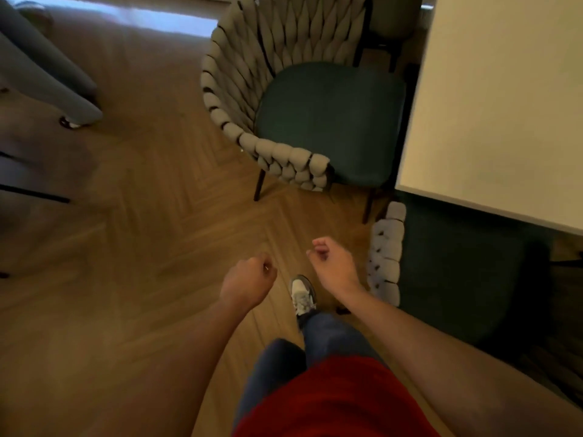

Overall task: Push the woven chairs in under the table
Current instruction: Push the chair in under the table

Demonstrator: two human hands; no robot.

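A woven chair (239,77) with a grey braided back and a dark green seat stands ahead, its seat front at the edge of the white table (492,105). A second woven chair (386,257) sits at the table's near corner on my right, its green seat partly under the tabletop. My left hand (247,280) hangs over the wooden floor, fingers curled shut with nothing in them. My right hand (331,264) is also loosely closed and empty, just left of the second chair's braided arm, not touching it.
Herringbone wooden floor (132,234) stretches open to the left and ahead. Another person's grey trouser legs and shoe (72,121) are at the upper left, with dark furniture legs below them. My own foot (303,294) steps forward between my hands.
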